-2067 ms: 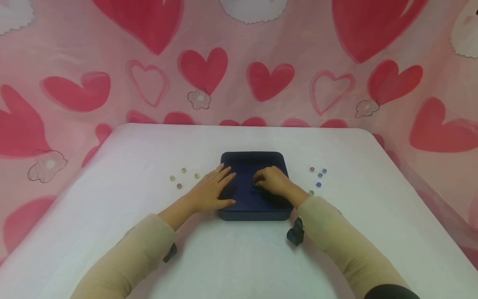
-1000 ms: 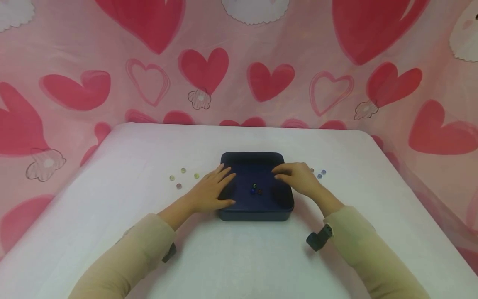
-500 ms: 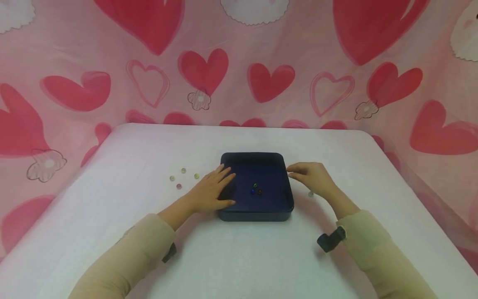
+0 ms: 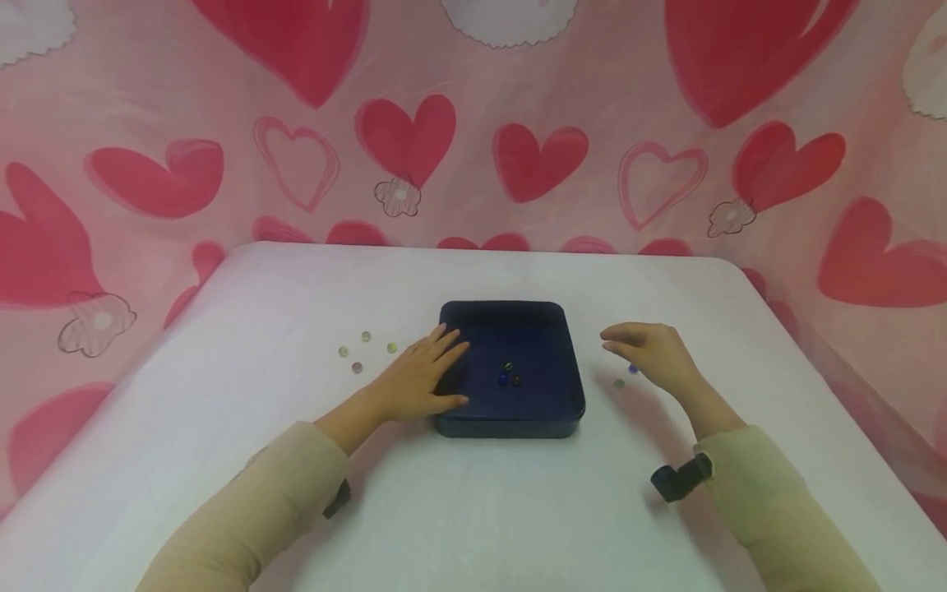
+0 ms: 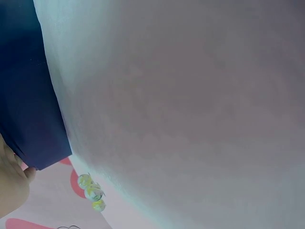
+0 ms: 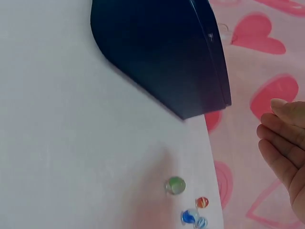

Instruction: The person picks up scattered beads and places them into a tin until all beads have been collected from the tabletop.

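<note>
A dark blue tray (image 4: 510, 427) stands on the table with a green marble (image 4: 508, 366), a blue marble (image 4: 503, 379) and a brownish-orange marble (image 4: 516, 381) close together inside. My left hand (image 4: 418, 376) rests over the tray's left rim, fingers spread. Right of the tray, my right hand (image 4: 653, 355) hovers above the table with bent fingers and nothing in them. Under it lie loose marbles: in the right wrist view a green marble (image 6: 176, 185), an orange marble (image 6: 202, 202) and blue ones. The hand hides some of these in the head view.
Several more marbles lie left of the tray, among them a yellowish marble (image 4: 392, 348) and a reddish marble (image 4: 358, 367). The white table (image 4: 481, 510) ends at a pink heart-patterned backdrop (image 4: 473, 181).
My right hand was down in the tray at the marbles; it has lifted out and moved right, over the loose marbles. Marbles in the tray now show uncovered. My left hand has stayed put.
</note>
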Tool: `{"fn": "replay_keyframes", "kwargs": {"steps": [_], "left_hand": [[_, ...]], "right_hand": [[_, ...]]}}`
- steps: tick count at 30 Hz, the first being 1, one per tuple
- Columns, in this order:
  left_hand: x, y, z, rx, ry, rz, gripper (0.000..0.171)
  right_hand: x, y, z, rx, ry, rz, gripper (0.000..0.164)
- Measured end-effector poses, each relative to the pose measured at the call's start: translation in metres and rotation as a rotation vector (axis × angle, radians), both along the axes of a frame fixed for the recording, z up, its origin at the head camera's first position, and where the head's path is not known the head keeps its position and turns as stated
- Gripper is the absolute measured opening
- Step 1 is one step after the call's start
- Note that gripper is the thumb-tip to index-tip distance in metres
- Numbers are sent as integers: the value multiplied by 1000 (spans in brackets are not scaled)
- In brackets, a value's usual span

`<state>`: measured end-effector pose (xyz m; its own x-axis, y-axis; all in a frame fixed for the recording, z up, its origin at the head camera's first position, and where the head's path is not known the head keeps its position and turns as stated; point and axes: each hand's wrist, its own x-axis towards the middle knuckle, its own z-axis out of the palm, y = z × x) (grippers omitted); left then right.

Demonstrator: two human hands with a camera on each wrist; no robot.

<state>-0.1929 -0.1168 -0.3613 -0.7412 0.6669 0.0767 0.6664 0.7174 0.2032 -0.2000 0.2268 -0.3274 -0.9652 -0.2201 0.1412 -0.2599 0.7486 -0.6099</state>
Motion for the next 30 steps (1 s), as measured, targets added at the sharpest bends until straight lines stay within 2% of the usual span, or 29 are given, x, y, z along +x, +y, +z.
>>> {"fn": "replay_keyframes", "kwargs": {"steps": [7,13,16,18,22,25,28,30], "left_hand": [[1,1,2,-4,3,0,76],[1,1,2,-8,3,3,76],[1,1,2,-9,4,4,76],[1,0,1,-9,5,4,76],[1,0,0,-14,12,2,76],[1,1,0,-11,9,1,76],[1,1,1,-10,4,3,76],[1,2,1,-11,3,4,76]], "right_hand": [[0,16,-3,-8,-59,-45,34],[-3,27,-8,-12,-54,-61,32],[-4,32,-10,-11,-64,-89,33],[-4,33,-11,1,-82,-140,35],[-5,38,-16,4,-83,-163,36],[-13,49,-29,10,-83,-145,35],[-25,66,-49,37,-105,-162,34],[-30,72,-56,47,-120,-175,35]]}}
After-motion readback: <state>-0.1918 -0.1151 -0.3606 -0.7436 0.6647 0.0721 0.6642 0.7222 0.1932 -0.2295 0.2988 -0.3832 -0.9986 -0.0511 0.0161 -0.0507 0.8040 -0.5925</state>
